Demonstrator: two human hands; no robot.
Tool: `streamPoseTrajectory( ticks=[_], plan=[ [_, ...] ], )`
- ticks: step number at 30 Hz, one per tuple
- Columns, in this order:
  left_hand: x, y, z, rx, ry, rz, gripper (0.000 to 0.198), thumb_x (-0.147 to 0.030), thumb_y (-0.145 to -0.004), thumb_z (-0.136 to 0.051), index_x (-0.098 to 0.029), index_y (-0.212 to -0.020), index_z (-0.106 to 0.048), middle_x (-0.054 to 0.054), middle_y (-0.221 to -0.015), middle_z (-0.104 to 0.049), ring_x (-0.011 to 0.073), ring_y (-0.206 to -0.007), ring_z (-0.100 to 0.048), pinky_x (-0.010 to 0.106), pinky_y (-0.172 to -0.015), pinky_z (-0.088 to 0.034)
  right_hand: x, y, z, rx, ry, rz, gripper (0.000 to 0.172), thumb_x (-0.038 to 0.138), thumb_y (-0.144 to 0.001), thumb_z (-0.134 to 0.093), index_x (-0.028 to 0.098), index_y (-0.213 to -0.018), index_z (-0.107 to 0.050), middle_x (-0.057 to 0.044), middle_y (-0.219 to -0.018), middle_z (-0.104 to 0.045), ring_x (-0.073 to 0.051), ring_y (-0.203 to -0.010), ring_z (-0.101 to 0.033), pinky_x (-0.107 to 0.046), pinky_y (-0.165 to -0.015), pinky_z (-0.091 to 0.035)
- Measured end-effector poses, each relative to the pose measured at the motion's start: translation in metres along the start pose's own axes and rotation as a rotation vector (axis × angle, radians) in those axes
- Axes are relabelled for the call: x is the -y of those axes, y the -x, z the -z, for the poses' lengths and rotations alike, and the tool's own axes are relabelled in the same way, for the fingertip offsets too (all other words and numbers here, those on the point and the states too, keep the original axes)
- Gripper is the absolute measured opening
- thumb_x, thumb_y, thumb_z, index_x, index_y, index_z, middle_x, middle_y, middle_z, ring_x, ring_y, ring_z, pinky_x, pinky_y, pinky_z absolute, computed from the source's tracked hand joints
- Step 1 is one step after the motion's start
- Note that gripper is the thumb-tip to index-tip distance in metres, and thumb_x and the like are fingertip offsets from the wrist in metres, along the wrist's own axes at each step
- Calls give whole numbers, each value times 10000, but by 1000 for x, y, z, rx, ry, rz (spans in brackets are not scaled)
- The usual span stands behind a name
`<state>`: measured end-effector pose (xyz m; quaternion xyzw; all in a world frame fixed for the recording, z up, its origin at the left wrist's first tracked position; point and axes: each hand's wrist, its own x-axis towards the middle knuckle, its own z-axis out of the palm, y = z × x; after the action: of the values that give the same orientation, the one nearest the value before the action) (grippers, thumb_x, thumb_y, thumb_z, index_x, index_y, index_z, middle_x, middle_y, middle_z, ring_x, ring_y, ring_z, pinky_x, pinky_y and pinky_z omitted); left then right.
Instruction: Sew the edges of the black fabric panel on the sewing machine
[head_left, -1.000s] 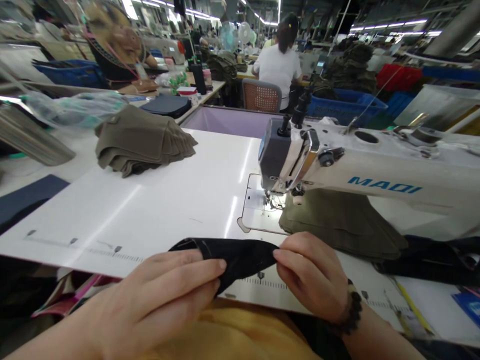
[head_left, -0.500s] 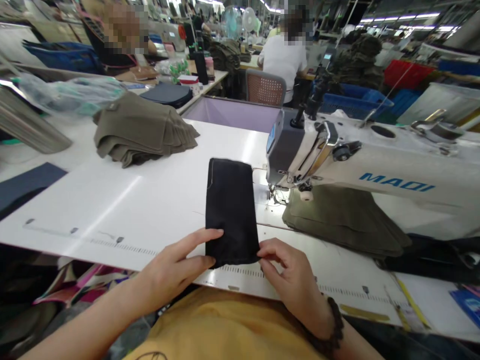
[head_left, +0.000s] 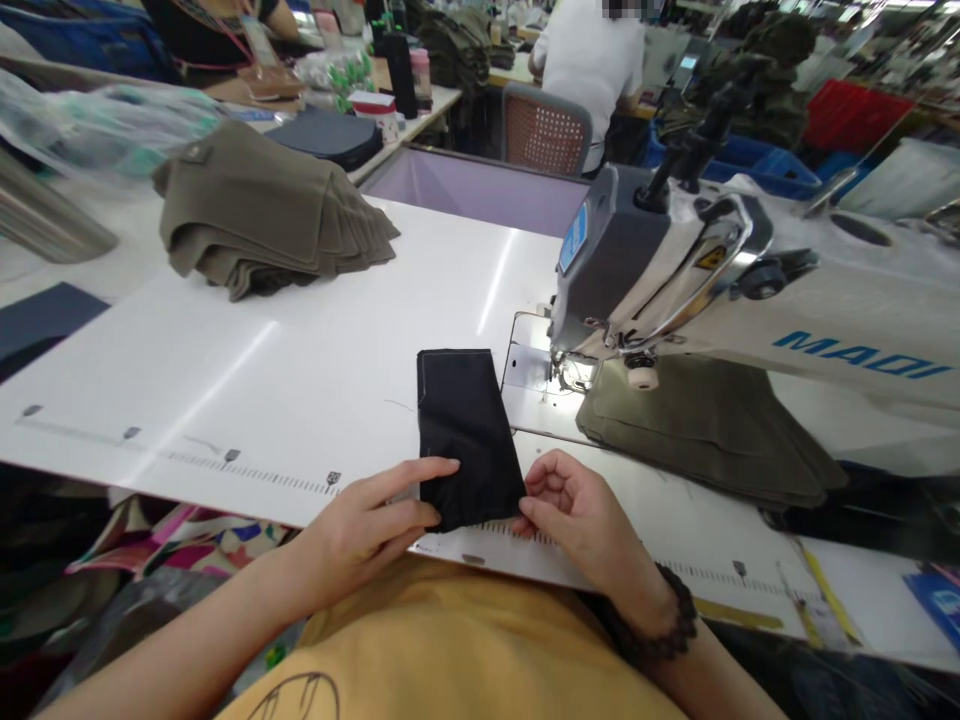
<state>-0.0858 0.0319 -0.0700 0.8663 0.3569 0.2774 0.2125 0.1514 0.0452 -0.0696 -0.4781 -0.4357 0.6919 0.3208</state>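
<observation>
Grip of both hands pinching near corners of flat black rectangular fabric piece (head_left: 465, 430): left hand (head_left: 371, 520) at lower left, right hand (head_left: 585, 520) at lower right, on white desk (head_left: 262, 370) just beside white sewing machine (head_left: 720, 290); folded olive cloth stack (head_left: 262, 210) well apart.

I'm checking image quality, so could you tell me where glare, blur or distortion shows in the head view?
Head view: glare streaks cross the white table; bright light under the sewing machine; the black fabric piece stays sharp; straight edges bow towards the frame's borders.
</observation>
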Motion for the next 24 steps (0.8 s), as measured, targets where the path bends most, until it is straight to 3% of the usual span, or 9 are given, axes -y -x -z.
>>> streamPoseTrajectory(
  ticks=[7,11,13,19,22,24],
  plan=[
    [9,2,4,-14,39,-98,185,-39,-846,-389,-157,-886,-526,103,-1071,-591,143,-1001,-553,217,-845,-465,-5,0,-2,-116,250,61,140,149,-691,-542,198,-747,-423,69,-620,-499,-90,-529,-580,-188,-485,-432],
    [13,9,18,-115,-23,49,180,-36,-826,-420,-171,-855,-534,71,-1040,-608,121,-923,-590,175,-780,-480,0,0,6,-204,217,57,127,170,-706,-519,198,-750,-404,52,-644,-533,-98,-502,-577,-216,-478,-461],
    [11,9,23,-148,-25,83,186,-39,-824,-429,-177,-847,-551,63,-1043,-612,119,-908,-595,174,-772,-478,5,0,6,-173,177,56,159,197,-724,-533,200,-806,-397,41,-685,-551,-110,-539,-596,-237,-512,-485],
    [1,-2,14,-192,61,11,191,-21,-810,-456,-177,-845,-559,80,-1060,-603,125,-916,-590,186,-731,-486,15,-5,-11,2,-146,-25,461,427,-770,-571,229,-1081,-293,-24,-863,-610,-186,-720,-648,-336,-634,-519],
    [1,-4,8,-178,99,-22,187,-21,-811,-452,-176,-845,-551,90,-1052,-603,135,-937,-584,203,-749,-489,14,-10,-19,48,-193,-73,688,350,-676,-683,223,-1176,-227,2,-759,-632,-173,-662,-638,-309,-613,-507],
    [2,-3,7,-156,110,-31,186,-24,-815,-449,-176,-845,-552,96,-1057,-600,137,-941,-583,204,-757,-489,14,-13,-23,74,-178,-92,732,277,-634,-700,207,-1191,-231,24,-664,-634,-151,-563,-614,-280,-565,-492]
  ],
)
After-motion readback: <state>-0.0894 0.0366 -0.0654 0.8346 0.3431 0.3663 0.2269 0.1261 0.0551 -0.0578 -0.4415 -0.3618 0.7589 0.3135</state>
